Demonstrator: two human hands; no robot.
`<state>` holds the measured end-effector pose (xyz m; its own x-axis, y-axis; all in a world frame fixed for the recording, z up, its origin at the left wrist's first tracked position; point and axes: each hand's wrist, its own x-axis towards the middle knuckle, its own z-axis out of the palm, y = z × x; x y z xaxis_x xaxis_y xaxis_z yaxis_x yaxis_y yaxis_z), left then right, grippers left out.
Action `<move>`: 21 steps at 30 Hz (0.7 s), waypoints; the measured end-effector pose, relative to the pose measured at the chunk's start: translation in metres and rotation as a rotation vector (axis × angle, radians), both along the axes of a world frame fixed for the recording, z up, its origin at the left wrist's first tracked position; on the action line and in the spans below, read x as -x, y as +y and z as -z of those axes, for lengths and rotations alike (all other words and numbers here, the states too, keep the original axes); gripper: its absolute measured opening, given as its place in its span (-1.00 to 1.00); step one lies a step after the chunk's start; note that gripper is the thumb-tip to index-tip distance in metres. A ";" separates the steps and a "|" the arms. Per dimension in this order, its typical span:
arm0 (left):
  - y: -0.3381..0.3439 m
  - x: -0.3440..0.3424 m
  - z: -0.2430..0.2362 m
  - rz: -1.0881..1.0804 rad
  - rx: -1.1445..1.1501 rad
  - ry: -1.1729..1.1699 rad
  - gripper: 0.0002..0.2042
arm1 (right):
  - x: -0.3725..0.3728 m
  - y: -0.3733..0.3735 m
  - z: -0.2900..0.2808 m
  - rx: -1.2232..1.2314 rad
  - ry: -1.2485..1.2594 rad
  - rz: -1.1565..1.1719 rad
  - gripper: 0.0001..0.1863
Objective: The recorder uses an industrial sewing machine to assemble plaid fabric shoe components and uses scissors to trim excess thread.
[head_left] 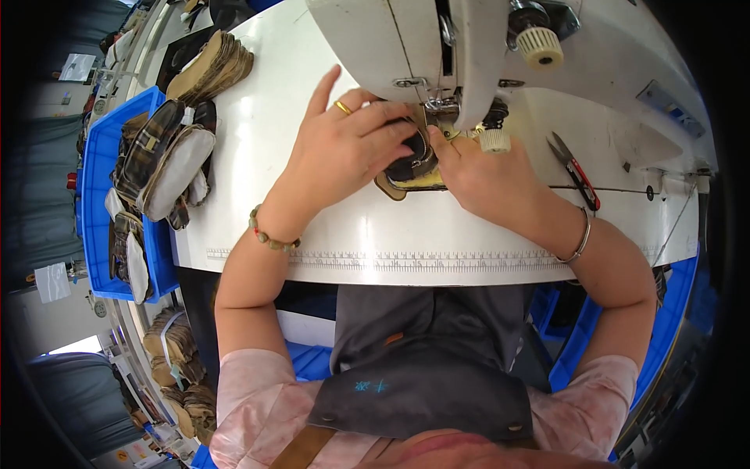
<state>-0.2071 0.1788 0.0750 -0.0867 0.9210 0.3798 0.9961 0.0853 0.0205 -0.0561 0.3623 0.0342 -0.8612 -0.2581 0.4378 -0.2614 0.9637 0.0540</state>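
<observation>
A small dark shoe [412,166] with a tan sole edge lies under the head of a white sewing machine [375,47]. My left hand [340,152] grips it from the left, fingers bent over the dark upper and the index finger raised. From the right, my right hand [484,172] presses its fingertips on the shoe's edge, close to the presser foot [443,105]. Part of the shoe is hidden beneath my fingers and the machine head.
Right of my hands lie red-and-black thread snips [576,172]. A blue bin [98,234] on the left holds several plaid shoes [176,172]. Stacked tan soles [215,70] sit at the table's far left. A printed ruler strip [375,262] runs along the front edge.
</observation>
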 end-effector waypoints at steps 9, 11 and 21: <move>-0.002 -0.023 -0.013 -0.042 0.221 -0.148 -0.54 | -0.007 0.002 0.000 -0.016 -0.123 0.075 -0.53; -0.002 -0.024 -0.013 -0.049 0.249 -0.126 -0.55 | -0.006 0.003 0.000 0.003 -0.117 0.064 -0.53; 0.001 -0.023 -0.002 -0.019 0.050 -0.159 -0.77 | -0.003 0.004 -0.011 0.196 0.039 -0.088 -0.84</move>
<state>-0.1842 0.1802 0.0773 -0.1601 0.9361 0.3132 0.9788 0.1093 0.1734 -0.0535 0.3661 0.0456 -0.8203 -0.2384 0.5199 -0.3468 0.9301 -0.1207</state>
